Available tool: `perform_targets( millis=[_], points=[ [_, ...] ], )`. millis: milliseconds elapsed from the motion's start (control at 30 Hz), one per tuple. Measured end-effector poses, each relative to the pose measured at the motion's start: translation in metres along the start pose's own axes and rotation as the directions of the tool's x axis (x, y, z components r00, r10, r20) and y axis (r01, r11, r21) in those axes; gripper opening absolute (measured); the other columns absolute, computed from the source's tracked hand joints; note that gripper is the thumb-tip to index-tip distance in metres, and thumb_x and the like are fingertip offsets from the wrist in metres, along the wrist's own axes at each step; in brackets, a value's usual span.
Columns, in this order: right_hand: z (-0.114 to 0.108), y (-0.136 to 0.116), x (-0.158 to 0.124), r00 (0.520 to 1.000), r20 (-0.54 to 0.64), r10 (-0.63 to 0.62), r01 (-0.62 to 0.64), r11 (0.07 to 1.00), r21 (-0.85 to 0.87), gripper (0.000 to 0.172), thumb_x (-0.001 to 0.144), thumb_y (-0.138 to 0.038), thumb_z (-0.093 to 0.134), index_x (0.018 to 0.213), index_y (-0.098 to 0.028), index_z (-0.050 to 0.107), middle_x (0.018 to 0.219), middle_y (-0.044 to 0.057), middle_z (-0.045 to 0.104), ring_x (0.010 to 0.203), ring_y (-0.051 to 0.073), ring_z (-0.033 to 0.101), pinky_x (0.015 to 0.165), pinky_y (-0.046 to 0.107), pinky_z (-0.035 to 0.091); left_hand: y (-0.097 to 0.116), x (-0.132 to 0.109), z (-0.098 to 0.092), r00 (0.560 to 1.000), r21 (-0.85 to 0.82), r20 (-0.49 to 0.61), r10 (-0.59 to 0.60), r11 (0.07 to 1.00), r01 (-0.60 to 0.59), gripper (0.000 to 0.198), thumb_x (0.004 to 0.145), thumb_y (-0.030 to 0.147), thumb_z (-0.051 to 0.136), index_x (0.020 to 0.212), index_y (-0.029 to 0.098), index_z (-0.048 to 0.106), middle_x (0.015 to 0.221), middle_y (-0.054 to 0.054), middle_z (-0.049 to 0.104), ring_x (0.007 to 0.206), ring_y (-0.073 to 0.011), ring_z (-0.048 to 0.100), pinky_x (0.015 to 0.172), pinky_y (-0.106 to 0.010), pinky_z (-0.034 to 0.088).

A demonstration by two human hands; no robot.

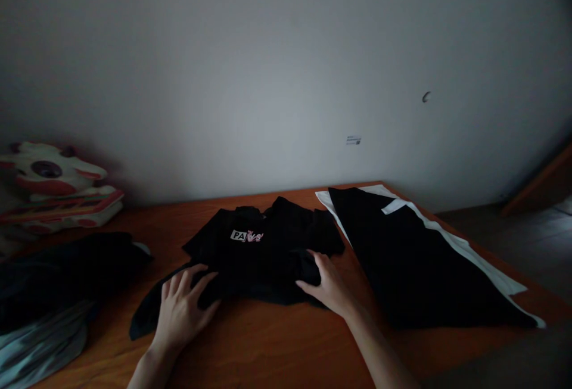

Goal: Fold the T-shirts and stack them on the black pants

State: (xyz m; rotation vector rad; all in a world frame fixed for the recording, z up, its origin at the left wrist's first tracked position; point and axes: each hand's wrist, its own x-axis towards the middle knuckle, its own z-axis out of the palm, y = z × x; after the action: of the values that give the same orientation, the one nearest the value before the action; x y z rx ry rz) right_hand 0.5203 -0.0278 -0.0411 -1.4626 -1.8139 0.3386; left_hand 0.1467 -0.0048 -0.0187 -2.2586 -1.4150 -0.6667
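A black T-shirt (272, 264) with "PAWS" lettering on its chest lies front up on the wooden surface, its collar toward the wall. The lower part is rumpled, and dark cloth spreads out at its lower left. My left hand (182, 308) rests on that lower left part, fingers curved and apart, with the thumb held away from them. On the lower right side of the shirt, my right hand (329, 285) touches the cloth, thumb and forefinger apart with bunched fabric between them. Neither hand visibly pinches the cloth.
Black and white garments (402, 264) lie flat and overlapping at the right, near the edge. Dark clothes (67, 270) and a grey cloth (44, 344) are heaped at left. Behind them stands a cow-shaped toy keyboard (62, 189). A wall (268, 79) rises behind the wooden surface (268, 347).
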Motion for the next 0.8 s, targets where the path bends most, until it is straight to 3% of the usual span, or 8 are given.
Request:
perform_targets(
  millis=[100, 167, 300, 433, 500, 600, 700, 800],
  points=[
    [-0.001, 0.003, 0.003, 0.998, -0.055, 0.003, -0.008, 0.997, -0.081, 0.024, 0.084, -0.030, 0.072, 0.104, -0.023, 0.064, 0.101, 0.008, 0.071, 0.098, 0.028, 0.069, 0.085, 0.039, 0.056, -0.001, -0.001, -0.002, 0.997, 0.055, -0.017, -0.079, 0.995, 0.080, 0.031, 0.078, 0.035, 0.064, 0.106, 0.028, 0.075, 0.113, -0.012, 0.066, 0.100, -0.0324, 0.059, 0.081, -0.043, 0.048],
    [-0.003, 0.004, 0.005, 0.994, -0.102, -0.030, 0.016, 0.990, -0.140, 0.010, 0.086, -0.019, 0.065, 0.096, -0.023, 0.064, 0.097, 0.007, 0.069, 0.095, 0.027, 0.069, 0.083, 0.039, 0.056, 0.000, -0.001, -0.002, 0.996, 0.040, -0.009, -0.085, 0.996, 0.085, 0.031, 0.077, 0.034, 0.064, 0.105, 0.028, 0.075, 0.110, -0.011, 0.067, 0.097, -0.0312, 0.059, 0.080, -0.042, 0.049],
    [-0.009, 0.009, 0.007, 0.975, -0.210, -0.069, 0.020, 0.974, -0.227, 0.029, 0.079, -0.002, 0.054, 0.097, -0.024, 0.061, 0.103, 0.008, 0.066, 0.100, 0.027, 0.064, 0.088, 0.043, 0.052, 0.000, -0.002, -0.002, 0.995, -0.079, -0.023, -0.098, 0.992, 0.096, 0.030, 0.077, 0.029, 0.060, 0.105, 0.026, 0.071, 0.104, -0.008, 0.068, 0.093, -0.0269, 0.062, 0.081, -0.036, 0.051],
    [-0.014, 0.008, 0.003, 0.954, -0.295, -0.048, -0.019, 0.976, -0.219, 0.019, 0.083, -0.013, 0.059, 0.099, -0.023, 0.057, 0.104, 0.009, 0.065, 0.100, 0.029, 0.061, 0.090, 0.045, 0.050, -0.008, -0.007, 0.000, 0.953, -0.136, -0.049, -0.299, 0.947, 0.290, 0.038, 0.077, 0.021, 0.051, 0.113, 0.024, 0.063, 0.103, -0.006, 0.069, 0.096, -0.0266, 0.066, 0.081, -0.035, 0.052],
    [-0.015, 0.001, -0.001, 0.966, -0.250, -0.073, 0.030, 0.985, -0.171, 0.021, 0.085, -0.028, 0.068, 0.101, -0.022, 0.056, 0.104, 0.009, 0.065, 0.101, 0.028, 0.062, 0.090, 0.043, 0.051, -0.018, -0.010, 0.003, 0.937, -0.138, -0.027, -0.348, 0.930, 0.341, 0.041, 0.078, 0.021, 0.049, 0.117, 0.024, 0.062, 0.105, -0.008, 0.070, 0.097, -0.0281, 0.068, 0.079, -0.036, 0.054],
    [-0.014, -0.010, -0.008, 0.988, -0.060, -0.144, 0.137, 0.984, -0.110, 0.051, 0.071, -0.044, 0.083, 0.107, -0.022, 0.055, 0.110, 0.008, 0.064, 0.104, 0.028, 0.064, 0.089, 0.039, 0.053, -0.034, -0.013, 0.011, 0.919, -0.188, 0.037, -0.392, 0.901, 0.392, 0.050, 0.076, 0.020, 0.052, 0.124, 0.025, 0.062, 0.108, -0.009, 0.073, 0.098, -0.0306, 0.070, 0.076, -0.038, 0.057],
    [-0.009, -0.016, -0.010, 0.990, 0.044, -0.134, 0.139, 0.980, -0.139, 0.040, 0.070, -0.028, 0.081, 0.102, -0.024, 0.057, 0.105, 0.004, 0.064, 0.097, 0.025, 0.067, 0.082, 0.034, 0.055, -0.041, -0.014, 0.019, 0.872, -0.284, 0.088, -0.481, 0.827, 0.484, 0.051, 0.076, 0.022, 0.054, 0.126, 0.025, 0.059, 0.103, -0.008, 0.074, 0.096, -0.0307, 0.072, 0.074, -0.038, 0.059],
    [-0.006, -0.013, -0.008, 0.997, -0.005, -0.073, 0.070, 0.978, -0.196, 0.034, 0.070, 0.001, 0.058, 0.090, -0.026, 0.053, 0.094, 0.001, 0.063, 0.085, 0.021, 0.067, 0.072, 0.030, 0.054, -0.038, -0.013, 0.021, 0.870, -0.351, 0.012, -0.493, 0.812, 0.466, 0.045, 0.078, 0.026, 0.053, 0.123, 0.024, 0.059, 0.110, -0.011, 0.071, 0.105, -0.0307, 0.068, 0.086, -0.043, 0.057]
  ],
)
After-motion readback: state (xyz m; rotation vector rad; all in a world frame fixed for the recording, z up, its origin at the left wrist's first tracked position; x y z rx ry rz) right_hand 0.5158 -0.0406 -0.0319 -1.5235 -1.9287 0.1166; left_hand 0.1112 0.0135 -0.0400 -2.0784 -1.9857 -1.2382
